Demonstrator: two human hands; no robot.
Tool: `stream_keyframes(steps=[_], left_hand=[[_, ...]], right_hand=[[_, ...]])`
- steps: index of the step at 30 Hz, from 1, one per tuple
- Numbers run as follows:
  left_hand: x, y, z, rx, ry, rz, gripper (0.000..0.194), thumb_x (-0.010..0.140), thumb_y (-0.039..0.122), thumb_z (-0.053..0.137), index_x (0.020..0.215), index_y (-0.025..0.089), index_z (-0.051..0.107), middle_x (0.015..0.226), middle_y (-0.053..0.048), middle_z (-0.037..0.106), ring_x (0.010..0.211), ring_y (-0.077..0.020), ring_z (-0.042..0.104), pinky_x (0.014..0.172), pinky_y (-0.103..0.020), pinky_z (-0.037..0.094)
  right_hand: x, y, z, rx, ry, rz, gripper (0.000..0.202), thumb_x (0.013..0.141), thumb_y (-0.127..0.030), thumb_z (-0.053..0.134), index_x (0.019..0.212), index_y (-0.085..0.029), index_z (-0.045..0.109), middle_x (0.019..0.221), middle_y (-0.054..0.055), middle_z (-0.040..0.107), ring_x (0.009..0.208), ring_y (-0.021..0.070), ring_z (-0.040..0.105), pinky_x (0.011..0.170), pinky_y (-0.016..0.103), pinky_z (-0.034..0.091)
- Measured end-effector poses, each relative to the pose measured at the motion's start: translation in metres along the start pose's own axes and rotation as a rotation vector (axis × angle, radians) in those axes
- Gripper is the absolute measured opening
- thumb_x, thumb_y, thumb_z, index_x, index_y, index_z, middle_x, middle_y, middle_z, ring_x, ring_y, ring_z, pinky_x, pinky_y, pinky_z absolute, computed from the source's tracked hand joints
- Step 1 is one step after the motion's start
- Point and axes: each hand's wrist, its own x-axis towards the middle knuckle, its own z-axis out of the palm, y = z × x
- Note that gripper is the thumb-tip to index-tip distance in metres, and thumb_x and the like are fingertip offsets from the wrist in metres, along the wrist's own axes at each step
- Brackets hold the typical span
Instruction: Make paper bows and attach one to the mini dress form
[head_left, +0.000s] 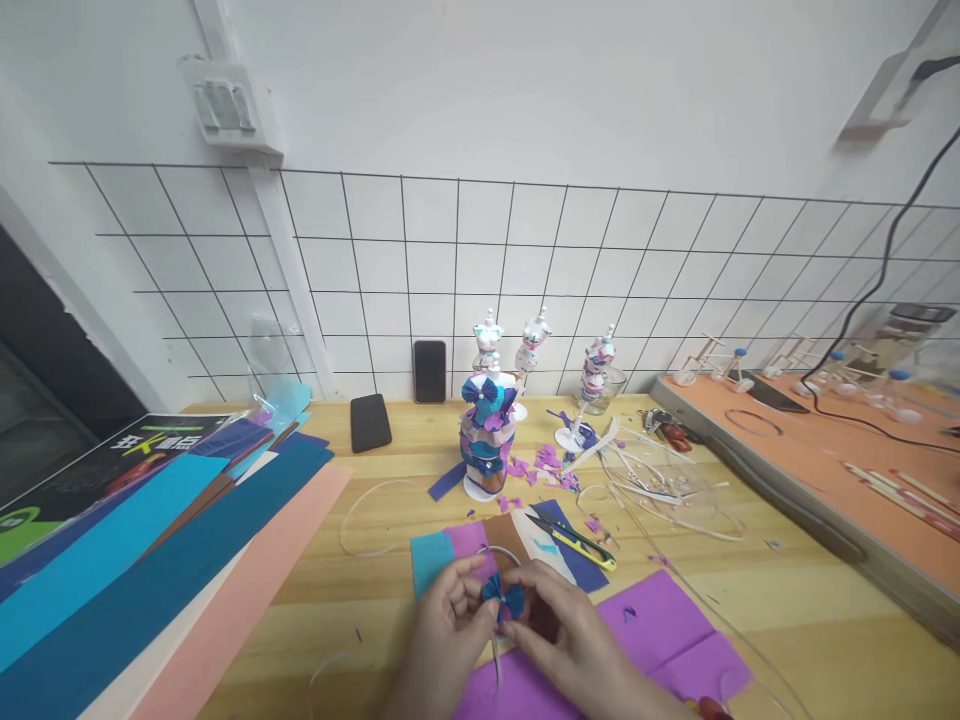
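My left hand [454, 612] and my right hand [556, 618] pinch a small dark blue pleated bow [504, 600] between them, one at each side. A pale, thin band [504, 552] loops behind the bow, and its end hangs below. Under my hands lie sheets of purple paper [667, 630] and smaller teal, brown and navy pieces. Yellow-handled scissors [576, 545] rest on the navy piece, close to my right hand. Beyond my hands stands a small dress-form figure [487, 440] in layered blue and purple paper, with a blue bow on its upper part.
Several more white dress forms [533, 340] stand behind it. Long coloured paper strips [225, 540] cover the left side. Purple scraps [550, 458] and tangled white cords [667, 480] spread to the right. Two phones [370, 422] are near the wall. An orange-topped box [810, 480] borders the right.
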Motion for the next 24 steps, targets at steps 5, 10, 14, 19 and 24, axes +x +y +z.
stream_keyframes(steps=[5, 10, 14, 19, 24], left_hand=[[0.0008, -0.0027, -0.0006, 0.013, -0.029, 0.024, 0.033, 0.058, 0.014, 0.066, 0.09, 0.014, 0.055, 0.062, 0.0, 0.057, 0.061, -0.0145, 0.057, 0.062, -0.028, 0.046], [0.0001, -0.0022, -0.0005, 0.047, -0.035, 0.041, 0.036, 0.059, 0.014, 0.066, 0.093, 0.014, 0.054, 0.065, -0.001, 0.059, 0.064, -0.0151, 0.057, 0.064, -0.028, 0.046], [-0.0008, 0.0005, -0.0002, 0.001, -0.049, 0.035, 0.04, 0.061, 0.023, 0.068, 0.096, 0.014, 0.052, 0.069, -0.002, 0.06, 0.066, -0.0161, 0.058, 0.062, -0.028, 0.047], [-0.0009, 0.0047, -0.0016, 0.019, -0.038, 0.033, 0.034, 0.062, 0.04, 0.067, 0.081, 0.014, 0.058, 0.065, -0.002, 0.06, 0.055, -0.0133, 0.055, 0.055, -0.026, 0.045], [-0.0026, 0.0065, -0.0023, 0.075, -0.131, 0.006, 0.033, 0.068, 0.046, 0.06, 0.072, 0.013, 0.061, 0.058, -0.002, 0.06, 0.057, -0.0147, 0.057, 0.056, -0.025, 0.044]], right_hand=[[0.0008, -0.0021, -0.0015, 0.007, 0.004, -0.063, 0.016, 0.078, -0.017, 0.052, 0.093, -0.02, 0.055, 0.085, 0.006, 0.06, 0.075, 0.0164, 0.057, 0.068, 0.026, 0.047], [0.001, 0.0008, -0.0008, 0.012, 0.008, -0.075, 0.011, 0.081, -0.016, 0.047, 0.086, -0.019, 0.057, 0.08, 0.005, 0.06, 0.074, 0.0157, 0.056, 0.067, 0.025, 0.045], [0.0018, 0.0012, -0.0013, 0.003, 0.048, -0.056, 0.012, 0.082, -0.017, 0.046, 0.084, -0.018, 0.058, 0.076, 0.004, 0.06, 0.069, 0.015, 0.056, 0.062, 0.024, 0.045], [0.001, 0.0014, -0.0018, -0.014, 0.087, -0.078, 0.011, 0.082, -0.02, 0.047, 0.083, -0.018, 0.058, 0.074, 0.005, 0.06, 0.065, 0.0146, 0.056, 0.06, 0.024, 0.045], [0.0, 0.0018, -0.0008, -0.025, 0.072, -0.104, 0.01, 0.082, -0.019, 0.048, 0.083, -0.018, 0.058, 0.073, 0.005, 0.06, 0.069, 0.0157, 0.057, 0.063, 0.025, 0.046]])
